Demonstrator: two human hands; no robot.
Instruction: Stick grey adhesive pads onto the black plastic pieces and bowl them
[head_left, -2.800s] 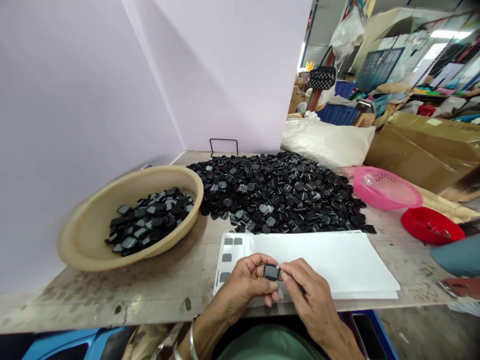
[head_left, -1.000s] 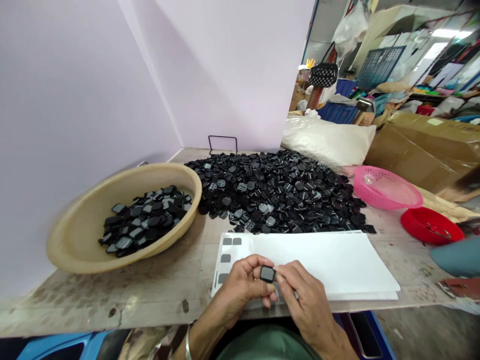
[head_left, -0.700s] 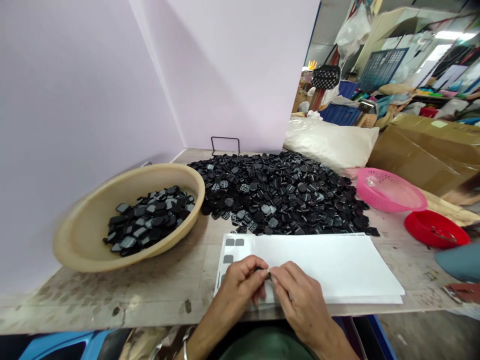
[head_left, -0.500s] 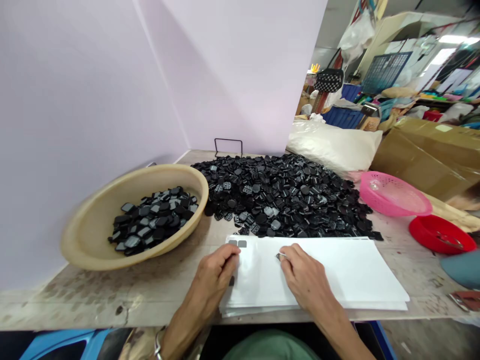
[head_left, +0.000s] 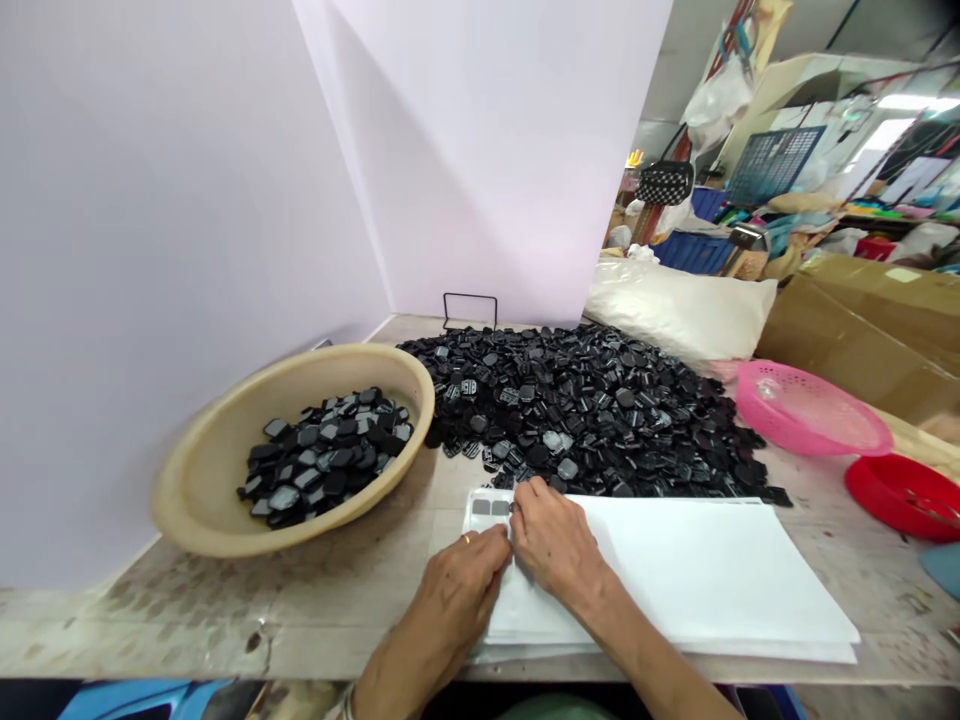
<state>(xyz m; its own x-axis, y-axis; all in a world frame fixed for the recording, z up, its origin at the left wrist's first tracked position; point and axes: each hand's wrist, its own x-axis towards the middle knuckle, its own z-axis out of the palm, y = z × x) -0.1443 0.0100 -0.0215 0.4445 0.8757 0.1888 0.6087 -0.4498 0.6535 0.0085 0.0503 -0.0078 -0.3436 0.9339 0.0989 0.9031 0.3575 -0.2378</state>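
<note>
A stack of white sheets (head_left: 697, 570) lies in front of me, with grey rounded-square stickers (head_left: 490, 508) at its upper left corner. My right hand (head_left: 559, 540) rests over the left part of the stack, fingertips pinched together just right of the stickers; a tiny dark bit shows there, too small to name. Below and left of it, my left hand (head_left: 465, 580) is closed, thumb and forefinger pressed together at the sheet's left part. The two hands nearly touch. Whatever the left fingers hold is hidden.
Beyond the sheets spreads a heap of small black pieces (head_left: 600, 400). A beige basin (head_left: 180, 510) with similar pieces stands left. On the right are a pink basket (head_left: 814, 415), a red bowl (head_left: 900, 500) and a cardboard box (head_left: 877, 330). A thin wire stand (head_left: 470, 295) is behind.
My right hand has moved left across the sheets, from their middle to beside the stickers, close to my left hand. The view has shifted slightly.
</note>
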